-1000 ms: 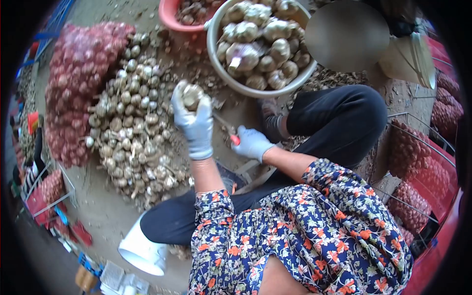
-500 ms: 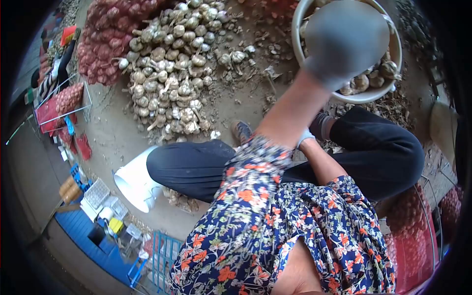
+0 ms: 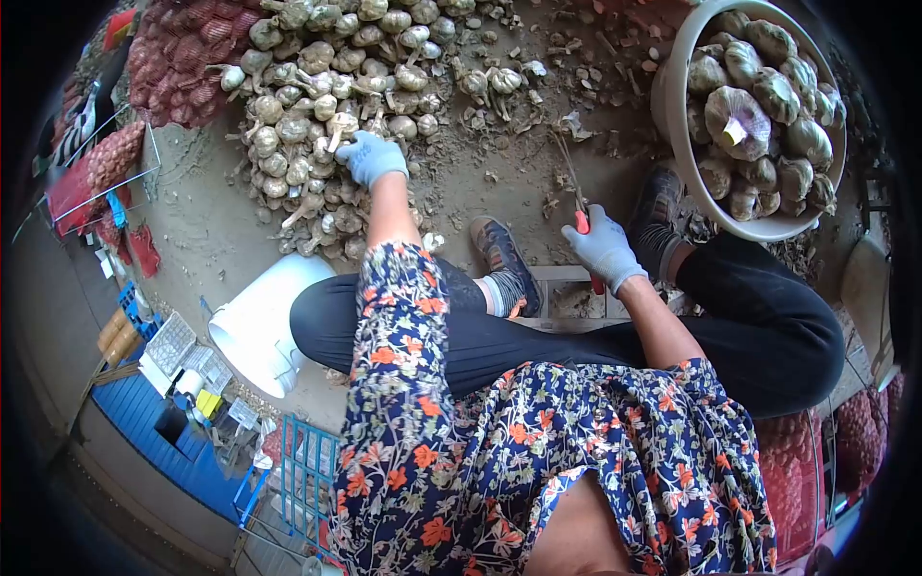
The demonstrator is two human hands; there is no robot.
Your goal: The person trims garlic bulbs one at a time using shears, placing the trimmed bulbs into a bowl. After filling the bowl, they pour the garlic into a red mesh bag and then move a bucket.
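Note:
My left hand (image 3: 373,159), in a pale grey-blue glove, is at the pile of garlic (image 3: 327,178), its fingers closed at the stem of a garlic bulb (image 3: 342,126). In my gloved right hand (image 3: 605,250) is a pair of shears (image 3: 582,222) with red handles, held above the ground between my feet; the blades point up and away. A round pale basin (image 3: 680,120) at the upper right holds several trimmed garlic bulbs (image 3: 738,123), one larger with its cut stem facing up.
Red net sacks (image 3: 187,62) of garlic stand at the upper left. A white bucket (image 3: 269,322) lies tipped beside my left knee. Dry skins and soil (image 3: 490,178) cover the ground. A teal metal rack (image 3: 312,475) and a blue surface (image 3: 144,422) are at the lower left.
My left hand has moved from over the basin leftward to the garlic pile. The shears in my right hand, hidden before behind my left arm, now show. The view has shifted.

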